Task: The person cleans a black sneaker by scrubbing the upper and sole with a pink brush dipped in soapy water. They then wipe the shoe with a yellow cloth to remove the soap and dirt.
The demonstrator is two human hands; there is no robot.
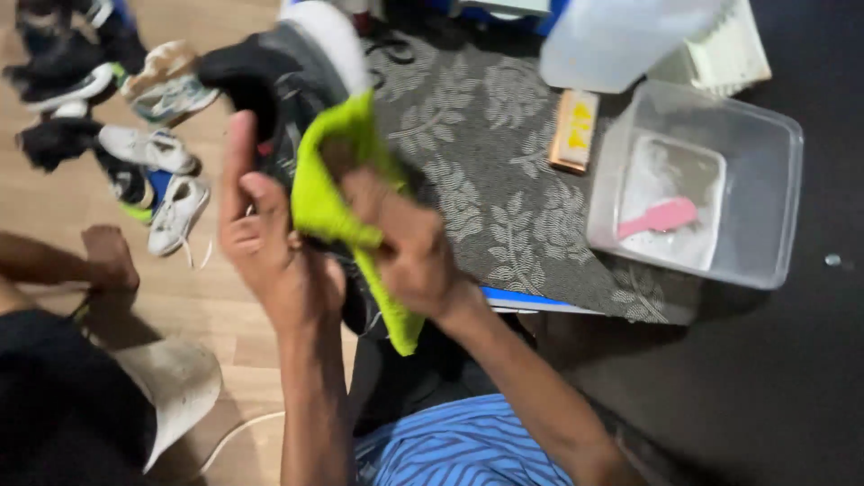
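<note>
Rubbing a soft lime cloth point(337, 193) over a dark, white-soled shoe point(288, 67), both hands point(342, 256).

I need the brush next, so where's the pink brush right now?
The pink brush lies inside the clear plastic tub at the right of the head view, on the patterned mat, beside a small yellow block.

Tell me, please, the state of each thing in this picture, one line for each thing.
Left hand: raised, holding the shoe from below.
Right hand: pressing the green cloth on the shoe.
Shoe: dark with a white sole, held up, blurred.
Green cloth: crumpled, draped over the shoe.
Clear plastic tub: open, no lid on it.
Pink brush: lying inside the tub.
Shoes on the floor: scattered, not paired.
</note>
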